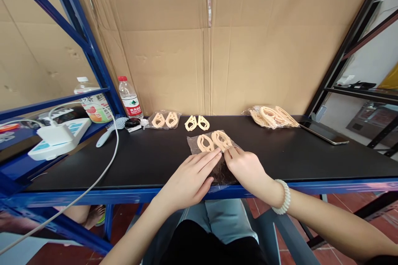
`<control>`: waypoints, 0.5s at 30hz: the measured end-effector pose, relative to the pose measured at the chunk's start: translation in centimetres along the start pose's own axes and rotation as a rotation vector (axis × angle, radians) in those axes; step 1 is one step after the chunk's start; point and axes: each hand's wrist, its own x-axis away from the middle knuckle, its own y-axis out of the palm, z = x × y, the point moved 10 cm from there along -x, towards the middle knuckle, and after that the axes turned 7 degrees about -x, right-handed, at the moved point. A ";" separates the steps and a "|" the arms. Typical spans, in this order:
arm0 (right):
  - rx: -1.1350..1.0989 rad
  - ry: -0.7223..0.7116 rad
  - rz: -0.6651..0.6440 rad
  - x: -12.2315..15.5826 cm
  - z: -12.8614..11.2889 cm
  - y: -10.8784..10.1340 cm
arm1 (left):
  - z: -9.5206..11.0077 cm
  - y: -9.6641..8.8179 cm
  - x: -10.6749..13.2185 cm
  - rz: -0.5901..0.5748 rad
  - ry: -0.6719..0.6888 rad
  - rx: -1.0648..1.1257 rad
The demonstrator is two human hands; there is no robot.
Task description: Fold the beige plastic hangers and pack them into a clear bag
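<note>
A clear plastic bag (pixel 221 174) lies near the table's front edge, with beige oval pieces with cut-out middles in its far end. The left piece (pixel 205 143) lies flat, and the right piece (pixel 221 139) looks like more than one stacked together. My left hand (pixel 196 176) rests on the bag, its fingers stretched out and their tips by the pieces. Curled fingers of my right hand (pixel 244 167) pinch the bag at the right piece's near edge; the fingertips are hidden. Two loose pale pieces (pixel 197 123) lie just beyond the bag.
A bagged pair (pixel 164 120) lies back left, and a fuller bag of pieces (pixel 271 116) back right, near a phone (pixel 323 132). Left are a water bottle (pixel 129 98), a hairbrush (pixel 111 130) and a power strip (pixel 60 138). A white cable (pixel 107 165) crosses the table's left front edge.
</note>
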 end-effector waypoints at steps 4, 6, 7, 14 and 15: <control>0.034 -0.027 0.009 0.1 -0.6 -0.2 | 0.0 0.3 0.0 -0.021 0.006 -0.006; 0.038 -0.064 -0.015 0.1 -1.1 0.0 | 0.0 0.4 0.1 -0.028 0.008 -0.011; 0.038 -0.072 -0.041 0.0 -1.2 0.2 | 0.0 0.3 0.1 -0.027 0.008 -0.013; 0.069 0.007 -0.130 -0.4 -1.0 1.5 | 0.2 0.0 0.0 -0.012 0.014 -0.006; 0.071 0.016 -0.119 -0.5 -1.0 1.6 | 0.2 0.0 0.0 -0.011 0.015 -0.007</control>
